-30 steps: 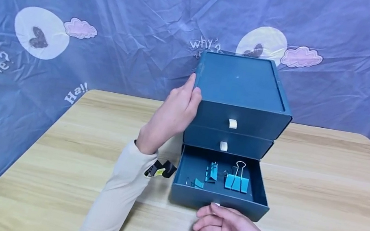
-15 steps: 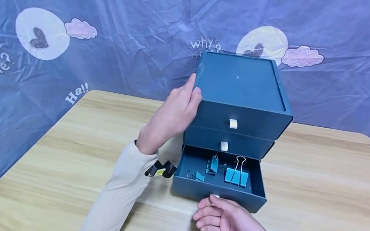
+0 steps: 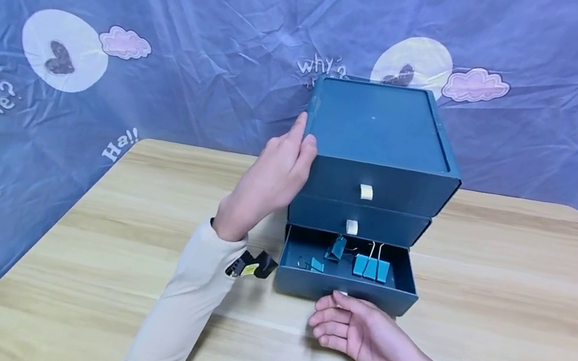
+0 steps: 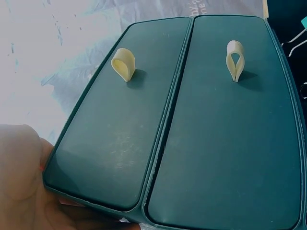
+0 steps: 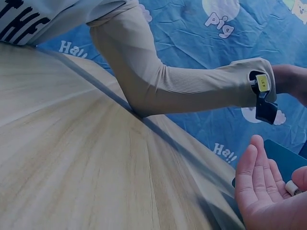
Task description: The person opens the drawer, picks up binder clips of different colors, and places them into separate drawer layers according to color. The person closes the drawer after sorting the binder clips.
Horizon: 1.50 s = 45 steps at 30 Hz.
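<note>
A dark teal drawer unit (image 3: pixel 375 186) stands on the table, its bottom drawer (image 3: pixel 294 281) pulled partly out. Inside lie teal binder clips: a large one (image 3: pixel 371 268) at right, another (image 3: pixel 335 249) farther back, a small one (image 3: pixel 316 265) at left. My left hand (image 3: pixel 274 171) rests along the unit's upper left side, thumb by the front corner; the left wrist view shows this hand (image 4: pixel 21 177) beside the top drawer (image 4: pixel 105 143). At the bottom drawer's front, my right hand (image 3: pixel 368 340) pinches the white pull tab (image 5: pixel 291 188) between thumb and index finger, other fingers loosely bent.
White loop tabs mark the top drawer (image 3: pixel 366 192) and middle drawer (image 3: pixel 352 227), both closed. Around the unit spreads a wood-grain table (image 3: pixel 108 252). Behind it hangs a printed blue cloth (image 3: pixel 216 64). A black camera (image 3: pixel 251 264) is strapped to my left wrist.
The bottom drawer has slid inward, carrying the clips back with it. My right hand has moved forward along with the drawer front. The left hand stays where it was.
</note>
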Each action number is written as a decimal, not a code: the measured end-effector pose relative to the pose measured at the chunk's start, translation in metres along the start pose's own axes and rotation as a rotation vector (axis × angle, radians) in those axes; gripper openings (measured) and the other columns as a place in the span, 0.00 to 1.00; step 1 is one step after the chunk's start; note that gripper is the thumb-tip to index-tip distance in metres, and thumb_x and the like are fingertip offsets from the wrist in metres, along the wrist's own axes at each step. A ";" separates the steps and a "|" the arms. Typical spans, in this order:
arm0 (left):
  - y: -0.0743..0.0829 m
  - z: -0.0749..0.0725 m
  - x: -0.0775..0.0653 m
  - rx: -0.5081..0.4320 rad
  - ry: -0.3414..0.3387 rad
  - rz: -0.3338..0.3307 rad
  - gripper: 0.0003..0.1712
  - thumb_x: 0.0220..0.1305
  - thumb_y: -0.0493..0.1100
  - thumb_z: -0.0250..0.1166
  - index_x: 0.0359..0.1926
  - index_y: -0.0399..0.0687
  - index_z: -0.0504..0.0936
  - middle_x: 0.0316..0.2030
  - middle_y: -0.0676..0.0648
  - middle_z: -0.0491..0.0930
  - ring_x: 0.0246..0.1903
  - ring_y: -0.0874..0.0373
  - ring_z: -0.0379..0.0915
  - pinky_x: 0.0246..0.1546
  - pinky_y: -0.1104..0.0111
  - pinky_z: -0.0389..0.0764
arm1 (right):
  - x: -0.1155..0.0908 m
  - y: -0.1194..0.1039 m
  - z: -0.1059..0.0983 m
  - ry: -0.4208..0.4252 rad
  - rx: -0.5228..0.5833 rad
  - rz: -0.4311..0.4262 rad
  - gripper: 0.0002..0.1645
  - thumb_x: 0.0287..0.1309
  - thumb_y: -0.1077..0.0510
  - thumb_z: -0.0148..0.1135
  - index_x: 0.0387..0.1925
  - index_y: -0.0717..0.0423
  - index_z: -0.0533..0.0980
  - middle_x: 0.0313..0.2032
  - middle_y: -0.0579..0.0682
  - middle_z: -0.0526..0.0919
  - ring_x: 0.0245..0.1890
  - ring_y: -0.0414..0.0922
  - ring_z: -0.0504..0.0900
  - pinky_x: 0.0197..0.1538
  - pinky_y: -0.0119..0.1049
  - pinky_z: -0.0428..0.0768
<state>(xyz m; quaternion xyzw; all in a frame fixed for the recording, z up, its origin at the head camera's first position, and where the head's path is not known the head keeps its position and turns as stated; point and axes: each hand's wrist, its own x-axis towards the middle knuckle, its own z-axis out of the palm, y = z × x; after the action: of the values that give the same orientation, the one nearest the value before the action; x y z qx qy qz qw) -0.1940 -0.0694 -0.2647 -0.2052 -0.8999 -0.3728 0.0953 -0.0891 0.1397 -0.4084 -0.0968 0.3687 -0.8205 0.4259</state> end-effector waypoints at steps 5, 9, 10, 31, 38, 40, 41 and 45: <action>0.000 0.000 0.001 -0.004 -0.001 -0.001 0.35 0.77 0.51 0.35 0.75 0.36 0.44 0.28 0.45 0.69 0.66 0.56 0.62 0.67 0.63 0.61 | 0.001 0.000 -0.001 0.003 -0.007 -0.004 0.22 0.77 0.53 0.35 0.48 0.59 0.75 0.44 0.52 0.84 0.47 0.44 0.82 0.58 0.38 0.76; 0.001 0.000 0.001 -0.002 -0.005 -0.006 0.35 0.77 0.52 0.35 0.75 0.36 0.44 0.29 0.45 0.70 0.66 0.56 0.60 0.67 0.63 0.60 | 0.002 -0.001 -0.002 0.012 -0.015 -0.001 0.22 0.77 0.53 0.36 0.48 0.59 0.75 0.44 0.52 0.84 0.47 0.44 0.82 0.57 0.38 0.76; 0.001 0.000 0.001 -0.001 -0.006 -0.008 0.35 0.77 0.52 0.35 0.75 0.37 0.43 0.29 0.45 0.70 0.66 0.56 0.61 0.67 0.63 0.60 | 0.002 -0.001 -0.003 0.017 -0.016 0.001 0.22 0.77 0.53 0.36 0.47 0.59 0.75 0.44 0.51 0.84 0.46 0.44 0.82 0.57 0.38 0.76; 0.001 -0.001 0.001 -0.007 0.001 0.001 0.35 0.77 0.52 0.35 0.75 0.37 0.44 0.28 0.44 0.70 0.65 0.55 0.63 0.67 0.63 0.61 | 0.010 -0.005 -0.009 0.083 -0.053 0.005 0.20 0.76 0.52 0.39 0.47 0.59 0.75 0.44 0.52 0.84 0.46 0.44 0.82 0.57 0.37 0.77; 0.000 -0.001 0.002 -0.001 -0.003 -0.003 0.35 0.77 0.53 0.35 0.75 0.37 0.44 0.29 0.45 0.70 0.67 0.57 0.60 0.67 0.64 0.61 | 0.011 -0.004 -0.009 0.089 -0.074 -0.002 0.20 0.76 0.52 0.39 0.47 0.59 0.76 0.43 0.51 0.84 0.46 0.44 0.82 0.57 0.37 0.77; 0.000 -0.002 0.002 0.003 -0.003 -0.002 0.35 0.77 0.52 0.35 0.75 0.37 0.44 0.32 0.44 0.72 0.67 0.56 0.60 0.67 0.64 0.61 | 0.011 -0.003 -0.009 0.092 -0.083 -0.005 0.20 0.76 0.52 0.40 0.47 0.58 0.76 0.43 0.51 0.84 0.46 0.44 0.82 0.56 0.37 0.77; 0.000 -0.002 0.002 0.002 -0.001 -0.001 0.35 0.77 0.52 0.35 0.75 0.37 0.44 0.34 0.44 0.74 0.67 0.56 0.60 0.67 0.64 0.61 | 0.011 -0.003 -0.009 0.095 -0.087 -0.006 0.20 0.76 0.52 0.40 0.47 0.58 0.76 0.43 0.51 0.84 0.46 0.44 0.82 0.56 0.37 0.77; -0.001 -0.002 0.002 0.005 0.005 0.004 0.34 0.77 0.52 0.35 0.75 0.37 0.45 0.32 0.44 0.73 0.65 0.56 0.63 0.67 0.64 0.61 | 0.012 -0.003 -0.010 0.091 -0.089 -0.008 0.20 0.76 0.52 0.40 0.46 0.58 0.76 0.43 0.51 0.84 0.45 0.44 0.83 0.56 0.37 0.77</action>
<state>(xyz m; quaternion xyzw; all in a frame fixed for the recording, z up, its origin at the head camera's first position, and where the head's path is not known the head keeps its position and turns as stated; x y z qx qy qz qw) -0.1960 -0.0708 -0.2627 -0.2057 -0.9001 -0.3710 0.0989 -0.1031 0.1364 -0.4153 -0.0795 0.4234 -0.8087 0.4004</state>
